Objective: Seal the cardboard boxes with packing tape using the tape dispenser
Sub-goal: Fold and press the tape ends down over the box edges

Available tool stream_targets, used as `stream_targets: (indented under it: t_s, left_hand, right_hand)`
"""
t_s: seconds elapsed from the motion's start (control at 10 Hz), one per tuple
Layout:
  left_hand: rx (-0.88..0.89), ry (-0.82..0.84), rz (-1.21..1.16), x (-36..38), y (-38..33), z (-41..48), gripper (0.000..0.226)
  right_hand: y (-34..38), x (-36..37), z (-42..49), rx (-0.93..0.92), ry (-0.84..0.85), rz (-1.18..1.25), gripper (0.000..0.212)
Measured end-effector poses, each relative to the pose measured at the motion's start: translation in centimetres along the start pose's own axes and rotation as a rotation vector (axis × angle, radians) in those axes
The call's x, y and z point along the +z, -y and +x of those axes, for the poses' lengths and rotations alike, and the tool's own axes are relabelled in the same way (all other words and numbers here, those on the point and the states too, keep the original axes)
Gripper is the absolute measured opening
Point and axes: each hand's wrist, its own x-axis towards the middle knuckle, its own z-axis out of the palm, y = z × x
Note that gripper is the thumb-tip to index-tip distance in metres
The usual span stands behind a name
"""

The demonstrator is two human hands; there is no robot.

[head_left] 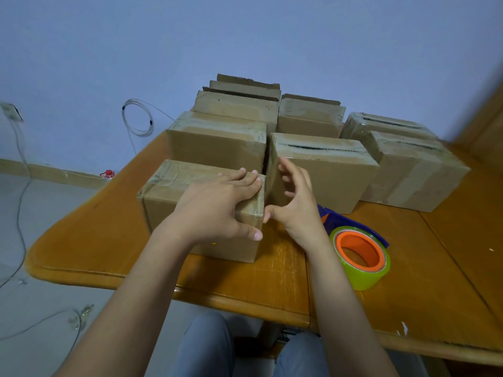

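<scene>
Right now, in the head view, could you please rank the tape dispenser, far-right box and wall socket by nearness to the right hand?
1. Tape dispenser, beside the right hand.
2. Far-right box, table's right.
3. Wall socket, far left.

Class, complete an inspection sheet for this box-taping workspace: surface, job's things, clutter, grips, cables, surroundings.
Surface: wooden table, scratched near the front.
Job's things: nearest box, taped on top; more cardboard boxes behind; tape dispenser lying to its right.
Clutter: red-capped bottle on the grey floor.
Grips: left hand presses the nearest box's corner; right hand beside it, holding nothing.
Cables: coiled cable at the blue wall; loose cables on the floor.
Surroundings: blue wall, grey floor, wooden panel at right.
</scene>
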Motion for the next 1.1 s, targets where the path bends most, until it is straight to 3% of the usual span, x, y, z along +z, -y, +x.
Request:
stream_targets:
  t_s: [0.2,0.3,0.6,1.0,1.1]
  left_hand:
    - [0.006,-0.011,-0.015,0.1,0.3,0.0,0.099]
    - [0.014,0.003,-0.024,-0.1,0.4,0.1,0.099]
    - [0.075,0.019,-0.059,0.0,1.2,0.6,0.099]
    - [0.063,0.015,-0.129,-0.4,1.3,0.8,0.098]
    - [0.066,0.016,-0.143,-0.3,1.5,0.7,0.107]
  right_hand:
    - [-0.5,-0.2,-1.4,-0.067,-0.017,0.074,0.075]
    - [-0.5,-0.3,-1.7,-0.118,0.042,0.046,0.07]
    - [-0.1,-0.1,0.1,-0.191,0.114,-0.184,0.072]
    - [0.0,-1.0,-0.1,-0.191,0.28,-0.29,0.083]
    - [0.3,-1.3,-0.2,-0.176,0.31,-0.31,0.088]
